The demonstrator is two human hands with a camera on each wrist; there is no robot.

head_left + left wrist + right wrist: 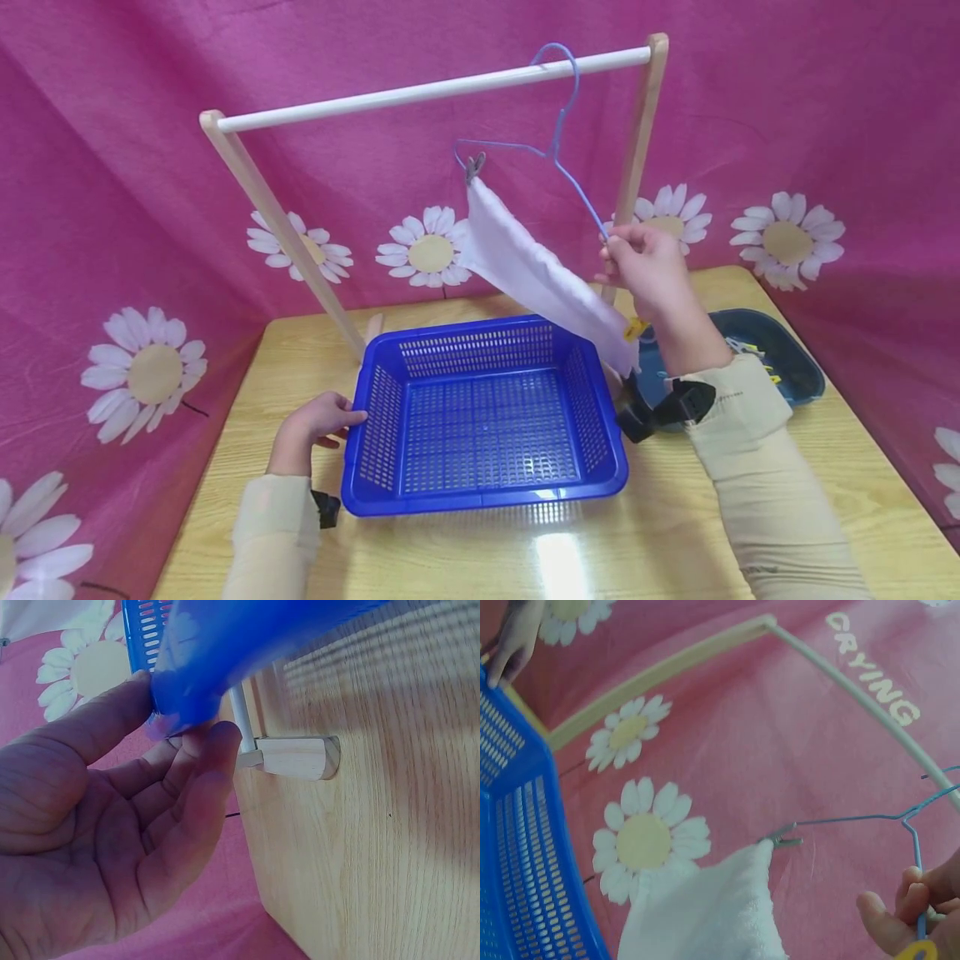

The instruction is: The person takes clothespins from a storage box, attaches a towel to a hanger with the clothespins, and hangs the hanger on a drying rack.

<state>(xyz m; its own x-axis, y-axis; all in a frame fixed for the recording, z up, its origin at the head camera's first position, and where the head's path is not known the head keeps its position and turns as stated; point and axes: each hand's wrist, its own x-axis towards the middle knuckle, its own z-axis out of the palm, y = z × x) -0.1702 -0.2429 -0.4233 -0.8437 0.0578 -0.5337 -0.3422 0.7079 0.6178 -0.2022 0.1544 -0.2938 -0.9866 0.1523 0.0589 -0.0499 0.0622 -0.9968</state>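
Note:
My left hand (318, 423) pinches the left rim of a blue plastic basket (480, 500), thumb over the edge and fingers beneath. At the rack's right side, my right hand (651, 271) grips the right arm of a blue wire hanger (577, 187). That hanger's hook goes over the white rod (435, 90). A grey clothespin (475, 167) fastens one corner of a white cloth (532, 267) at the hanger's left end. From there the cloth slants down to the right, above the basket. A yellow clothespin (636, 328) shows at its right end, below my right hand.
The rod is carried by two wooden posts, left (285, 237) and right (641, 137). Behind my right forearm, a dark green tub (806, 375) with several clothespins (750, 348) stands on the wooden table (247, 400). A pink flowered curtain (360, 42) encloses the table's back and sides.

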